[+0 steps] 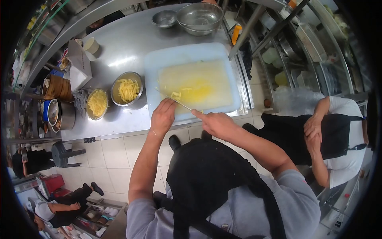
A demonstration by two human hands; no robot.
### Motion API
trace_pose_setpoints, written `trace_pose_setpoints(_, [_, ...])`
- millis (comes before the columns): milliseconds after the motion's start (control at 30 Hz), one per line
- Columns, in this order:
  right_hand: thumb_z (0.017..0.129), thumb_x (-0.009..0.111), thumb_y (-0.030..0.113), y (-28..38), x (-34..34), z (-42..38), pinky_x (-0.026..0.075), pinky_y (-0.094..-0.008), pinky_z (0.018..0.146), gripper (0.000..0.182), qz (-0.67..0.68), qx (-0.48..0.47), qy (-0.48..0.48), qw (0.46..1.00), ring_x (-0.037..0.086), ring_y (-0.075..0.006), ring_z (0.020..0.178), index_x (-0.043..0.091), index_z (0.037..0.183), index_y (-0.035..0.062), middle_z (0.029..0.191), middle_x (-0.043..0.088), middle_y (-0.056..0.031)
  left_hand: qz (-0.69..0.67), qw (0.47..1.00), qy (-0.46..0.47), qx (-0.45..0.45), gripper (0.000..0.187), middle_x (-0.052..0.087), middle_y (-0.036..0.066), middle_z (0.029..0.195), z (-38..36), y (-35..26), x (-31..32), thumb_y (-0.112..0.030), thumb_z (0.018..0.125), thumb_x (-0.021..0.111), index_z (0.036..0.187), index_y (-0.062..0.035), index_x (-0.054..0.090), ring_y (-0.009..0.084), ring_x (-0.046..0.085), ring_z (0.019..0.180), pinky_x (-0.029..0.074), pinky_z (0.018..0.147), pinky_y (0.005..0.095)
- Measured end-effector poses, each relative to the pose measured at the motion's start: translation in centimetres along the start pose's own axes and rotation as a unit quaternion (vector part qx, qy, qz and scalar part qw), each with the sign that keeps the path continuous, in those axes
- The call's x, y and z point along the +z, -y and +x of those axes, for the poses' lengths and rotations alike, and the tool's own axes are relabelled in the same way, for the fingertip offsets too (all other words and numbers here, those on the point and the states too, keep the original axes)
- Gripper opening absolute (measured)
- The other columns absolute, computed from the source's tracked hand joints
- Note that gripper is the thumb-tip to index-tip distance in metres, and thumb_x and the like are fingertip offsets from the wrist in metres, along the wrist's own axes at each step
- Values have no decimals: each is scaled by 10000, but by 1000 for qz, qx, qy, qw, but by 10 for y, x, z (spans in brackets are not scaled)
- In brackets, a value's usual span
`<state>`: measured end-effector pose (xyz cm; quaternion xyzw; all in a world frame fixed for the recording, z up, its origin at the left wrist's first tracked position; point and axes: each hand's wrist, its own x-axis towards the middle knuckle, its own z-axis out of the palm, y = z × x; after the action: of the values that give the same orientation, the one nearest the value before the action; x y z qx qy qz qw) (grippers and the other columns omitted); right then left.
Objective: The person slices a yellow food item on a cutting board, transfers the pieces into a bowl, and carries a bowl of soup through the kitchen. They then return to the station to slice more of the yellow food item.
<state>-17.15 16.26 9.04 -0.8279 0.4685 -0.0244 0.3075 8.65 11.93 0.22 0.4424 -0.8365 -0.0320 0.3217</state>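
In the head view, my right hand is closed round the handle of a knife, its index finger stretched along the top. The thin blade slants up and left over the near edge of a white cutting board. My left hand has its fingers bunched together close beside the blade; what they press on, if anything, is hidden. Pale yellow strips, which look like cut potato, lie on the board just beyond the blade. A wet yellow stain spreads over the board's middle.
Left of the board stand two metal bowls of yellow strips. Empty metal bowls sit at the far edge. A white box and a pot are at left. A person in a black apron stands close on my right.
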Motion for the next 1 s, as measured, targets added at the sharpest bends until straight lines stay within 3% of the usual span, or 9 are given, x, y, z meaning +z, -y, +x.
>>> trace_pose_setpoints(733, [943,615,123,4,-8,4,539,-510,763,642,11,22,35,999,682,-394,837,414,1553,111,873,676,-201,1,999,-36,19,255,702,112,1074,-1,4,1,43,763,657,1008,-17,691,312,684,1044,586,902,406])
trace_pose_setpoints(1000, [927,570,98,-10,10,5,525,-499,717,616,64,-19,-17,998,674,-403,767,447,1531,102,830,682,-209,6,1000,-24,7,250,691,111,1076,-2,6,5,41,776,662,1018,-19,679,309,682,1050,585,903,402])
